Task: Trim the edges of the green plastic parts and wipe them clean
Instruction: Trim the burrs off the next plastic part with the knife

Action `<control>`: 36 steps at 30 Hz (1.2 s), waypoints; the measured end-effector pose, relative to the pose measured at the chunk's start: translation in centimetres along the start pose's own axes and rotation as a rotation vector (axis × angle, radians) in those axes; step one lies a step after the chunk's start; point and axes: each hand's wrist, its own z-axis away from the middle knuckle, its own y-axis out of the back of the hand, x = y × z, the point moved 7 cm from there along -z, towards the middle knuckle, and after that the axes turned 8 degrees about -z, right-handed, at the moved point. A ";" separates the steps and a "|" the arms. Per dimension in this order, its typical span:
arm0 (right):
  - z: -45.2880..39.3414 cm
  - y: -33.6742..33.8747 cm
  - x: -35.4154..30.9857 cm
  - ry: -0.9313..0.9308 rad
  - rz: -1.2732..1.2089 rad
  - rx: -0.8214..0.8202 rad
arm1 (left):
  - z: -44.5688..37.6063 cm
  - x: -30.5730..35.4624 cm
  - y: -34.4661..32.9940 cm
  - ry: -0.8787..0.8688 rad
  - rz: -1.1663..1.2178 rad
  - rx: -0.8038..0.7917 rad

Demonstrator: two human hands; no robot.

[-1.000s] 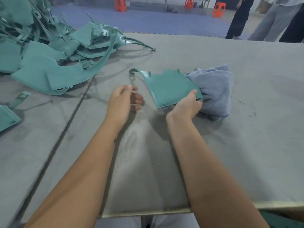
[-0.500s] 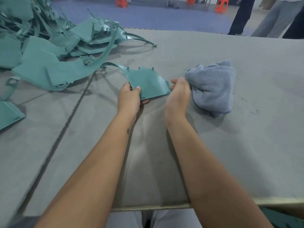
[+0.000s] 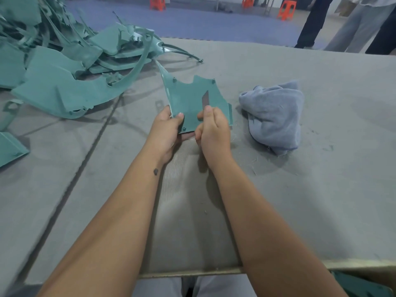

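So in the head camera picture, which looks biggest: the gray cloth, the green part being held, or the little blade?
1. gray cloth and held green part: they look about alike, and the hands hide some of the part, so no ranking between them.
2. blade: clearly smallest, a thin sliver pinched by the right hand.

Before you lies a wide worktable (image 3: 300, 189) covered in grey felt, a dark seam (image 3: 85, 159) crossing its left side. Beyond its far edge you see blue floor matting (image 3: 203, 20), orange plastic stools (image 3: 286, 9) and standing bystanders' legs (image 3: 351, 24).
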 end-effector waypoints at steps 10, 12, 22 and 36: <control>-0.5 1.4 0.1 -0.080 -0.113 0.111 | -0.8 -0.6 1.7 0.136 0.418 0.135; -0.6 1.5 0.4 -0.144 -0.137 0.123 | -0.9 -0.7 1.7 0.147 0.488 0.130; -0.8 2.2 -0.9 -0.042 -0.149 0.094 | -0.9 -0.4 2.2 0.079 0.492 0.150; -0.8 3.5 -0.5 0.043 -0.017 0.255 | -1.0 -0.3 2.0 0.054 0.383 0.172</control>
